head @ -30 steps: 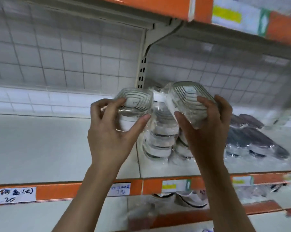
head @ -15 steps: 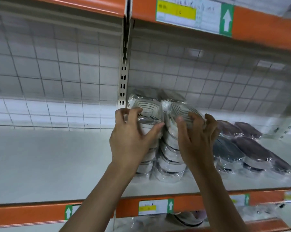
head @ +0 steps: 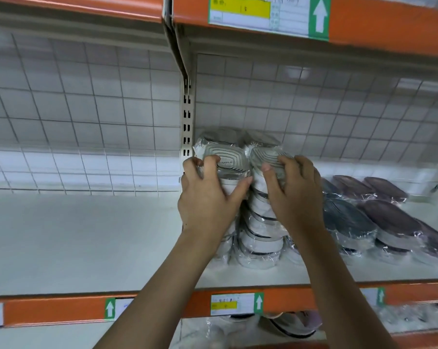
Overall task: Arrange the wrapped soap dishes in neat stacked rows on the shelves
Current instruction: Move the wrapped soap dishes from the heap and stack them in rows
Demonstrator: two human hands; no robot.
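Two stacks of white wrapped soap dishes stand side by side on the white shelf point(head: 87, 235), next to the slotted upright post. My left hand point(head: 208, 197) grips the top dish of the left stack point(head: 228, 161), fingers over its far edge and thumb on its near right side. My right hand point(head: 293, 192) grips the top dish of the right stack point(head: 263, 157), fingers curled over it. Both top dishes rest on their stacks. Lower dishes of the right stack point(head: 260, 245) show between my forearms. More white dishes point(head: 220, 136) stand behind.
Dark grey and purple wrapped soap dishes point(head: 389, 215) lie in rows on the shelf to the right. A wire grid back panel point(head: 87, 109) closes the rear. The shelf above has an orange edge point(head: 376, 21) with price labels. More wrapped goods point(head: 291, 323) lie on the lower shelf.
Both hands carried a wrapped dish each forward and down from mid-air onto the tops of the two stacks. My view has moved closer to the shelf.
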